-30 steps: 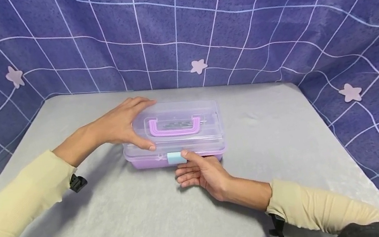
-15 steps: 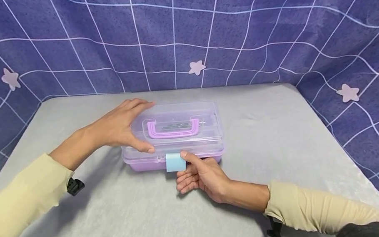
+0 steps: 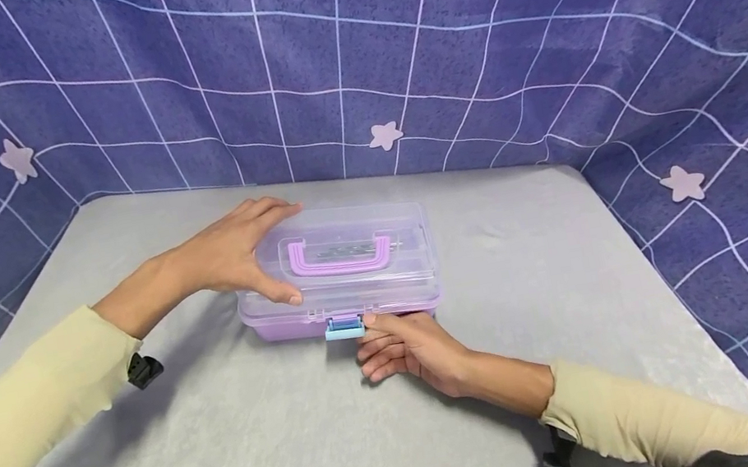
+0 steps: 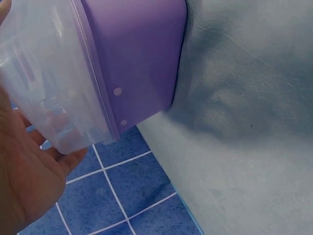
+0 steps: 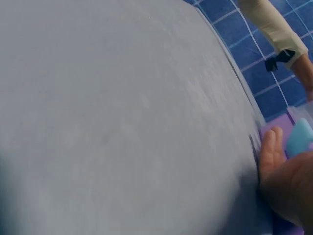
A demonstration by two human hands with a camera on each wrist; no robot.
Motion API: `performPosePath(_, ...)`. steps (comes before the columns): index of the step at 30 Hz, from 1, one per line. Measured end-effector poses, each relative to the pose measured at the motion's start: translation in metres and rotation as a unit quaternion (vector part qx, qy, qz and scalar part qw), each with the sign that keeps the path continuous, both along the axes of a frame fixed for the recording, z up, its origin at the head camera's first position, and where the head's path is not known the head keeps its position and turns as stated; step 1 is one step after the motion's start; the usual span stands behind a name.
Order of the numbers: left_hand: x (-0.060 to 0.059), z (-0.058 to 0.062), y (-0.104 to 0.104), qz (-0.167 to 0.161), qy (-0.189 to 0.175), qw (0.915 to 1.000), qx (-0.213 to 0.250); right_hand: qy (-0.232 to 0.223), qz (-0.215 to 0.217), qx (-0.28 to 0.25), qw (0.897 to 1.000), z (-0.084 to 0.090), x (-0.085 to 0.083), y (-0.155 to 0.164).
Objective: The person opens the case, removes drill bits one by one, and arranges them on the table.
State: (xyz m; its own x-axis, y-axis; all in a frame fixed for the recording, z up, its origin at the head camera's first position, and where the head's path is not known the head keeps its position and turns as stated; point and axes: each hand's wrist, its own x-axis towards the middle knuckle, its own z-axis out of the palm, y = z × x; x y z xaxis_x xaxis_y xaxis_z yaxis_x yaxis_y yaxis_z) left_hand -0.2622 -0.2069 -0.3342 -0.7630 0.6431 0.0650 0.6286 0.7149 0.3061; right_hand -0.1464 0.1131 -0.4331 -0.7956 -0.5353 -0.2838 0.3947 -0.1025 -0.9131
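Observation:
A storage box (image 3: 286, 329) with a purple base, a clear lid (image 3: 359, 215) and a purple handle (image 3: 342, 267) stands on the table. Through the lid, small grey shapes show under the handle. My left hand (image 3: 235, 256) grips the lid's left end, thumb at the front and fingers at the back; the left wrist view shows the fingers (image 4: 73, 160) bent round the lid's edge. At the front, the light-blue latch (image 3: 344, 330) sticks out, swung away from the lid. My right hand (image 3: 425, 351) holds its right edge with the thumb, the other fingers below against the base.
The table (image 3: 254, 447) has a light grey cloth cover. Behind and beside it hangs a blue-purple curtain (image 3: 305, 54) with a white grid and stars. Black straps (image 3: 143, 369) hang from both sleeves.
The latch has swung from flat against the box front out and down, with my right thumb following it. My left hand has kept its hold on the lid.

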Motion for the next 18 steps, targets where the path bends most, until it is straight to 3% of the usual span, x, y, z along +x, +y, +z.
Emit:
performPosePath(9, 0.001, -0.004, -0.002, 0.003, -0.013, 0.9998, 0.018, 0.026, 0.148, 0.043, 0.988, 0.008, -0.016, 0.050)
performPosePath(18, 0.005, -0.007, -0.006, 0.035, -0.039, 0.9965, 0.064, 0.061, 0.187, 0.059, 0.979, 0.012, -0.040, 0.092)
